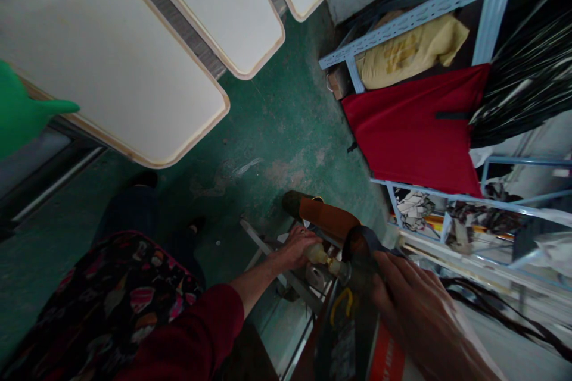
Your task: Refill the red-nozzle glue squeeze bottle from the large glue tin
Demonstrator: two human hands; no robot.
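My left hand (300, 247), below a maroon sleeve, is closed around a small yellowish translucent piece (318, 254) that looks like a bottle or nozzle. The piece's other end points at the top of a dark container (339, 333) with a red label and a yellow mark. Over that container's upper edge bends my right hand (409, 303), its fingers curled and partly hidden. A dark curved band (367, 238) rises beside my right fingertips. Just beyond both hands lies an orange-brown rounded object (328, 217) with a dark end.
White tabletops (147, 71) with wood-coloured edges line the upper left. A green object (27, 110) juts in at the left. Blue metal shelving (415, 12) on the right holds a yellow sack (411, 50) and a red cloth (420, 131). Green floor (290, 113) runs between.
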